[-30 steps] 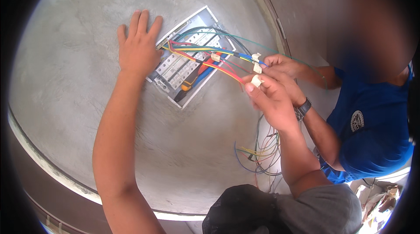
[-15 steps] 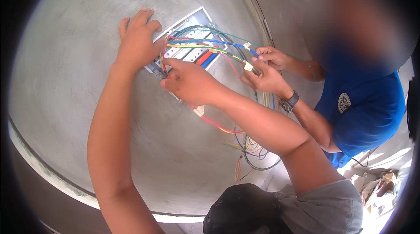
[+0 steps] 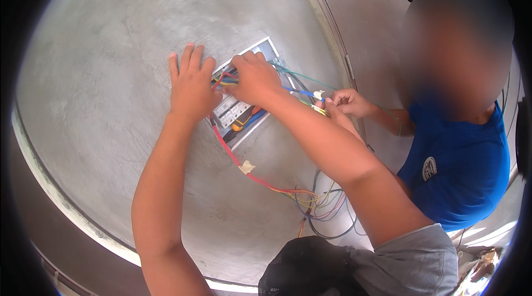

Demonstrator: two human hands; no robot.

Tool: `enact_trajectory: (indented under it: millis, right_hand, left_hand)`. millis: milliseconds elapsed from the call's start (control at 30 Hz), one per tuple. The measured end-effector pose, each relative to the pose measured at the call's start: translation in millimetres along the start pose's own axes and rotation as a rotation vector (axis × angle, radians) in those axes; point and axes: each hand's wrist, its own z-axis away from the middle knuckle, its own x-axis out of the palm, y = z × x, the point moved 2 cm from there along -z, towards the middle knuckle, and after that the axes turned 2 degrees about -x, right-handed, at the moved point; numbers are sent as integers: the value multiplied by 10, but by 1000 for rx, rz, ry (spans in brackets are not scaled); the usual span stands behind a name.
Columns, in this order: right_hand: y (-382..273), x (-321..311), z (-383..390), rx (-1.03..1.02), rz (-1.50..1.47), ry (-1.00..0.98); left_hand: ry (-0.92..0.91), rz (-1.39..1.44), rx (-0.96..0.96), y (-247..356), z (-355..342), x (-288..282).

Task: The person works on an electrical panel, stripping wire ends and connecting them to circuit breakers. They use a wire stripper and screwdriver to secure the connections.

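My left hand lies with fingers spread on the concrete wall beside the electrical panel, its thumb near the panel's left edge. My right hand is curled over the coloured wires inside the upper part of the panel, gripping them; part of the bundle is hidden beneath it. Blue and orange tool handles lie in the panel's lower part. A red wire bundle with a cream tag hangs from the panel's left side. To the right, a co-worker's hands hold tagged blue and yellow-green wires.
A co-worker in a blue shirt stands close at the right. Loose wire coils hang at the lower right. A joint runs down the wall's right side. Crumpled scrap lies at the bottom right; black mesh fills the bottom centre.
My right hand has moved from the tagged red and yellow wires at the right up into the panel. That bundle now hangs downward. My left hand has shifted slightly, and the view has moved.
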Motion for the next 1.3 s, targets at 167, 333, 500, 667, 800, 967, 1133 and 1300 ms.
enact_trajectory:
  millis: [167,333,500,667,800,967,1133,1300]
  right_hand:
    - [106,34,-166,-53,44,-60]
    - [191,36,-242,-157,36,20]
    - [286,55,-330,-249,6,78]
    - [344,89,-332,-263,-75,113]
    - [305,128,-256,-217,-40,88]
    - [276,94,-247,-169,-74,75]
    - [226,52,-280,-108,-114,20]
    - [226,18,-248,-36,-164,-28]
  left_hand:
    - [36,-12,15,-29,20,34]
    - [70,-11,-1,-26,37,8]
    - [108,-64,-38,-7,177,23]
    - [120,-97,-132,254,426,-113]
    - [-97,67,-384,594,849,-387]
    - [-362,1056,-1018,923,1359,-320]
    - [-62,2166,-1135,1353,1405,140]
    - [-115,2361,-912,1585,1457,377]
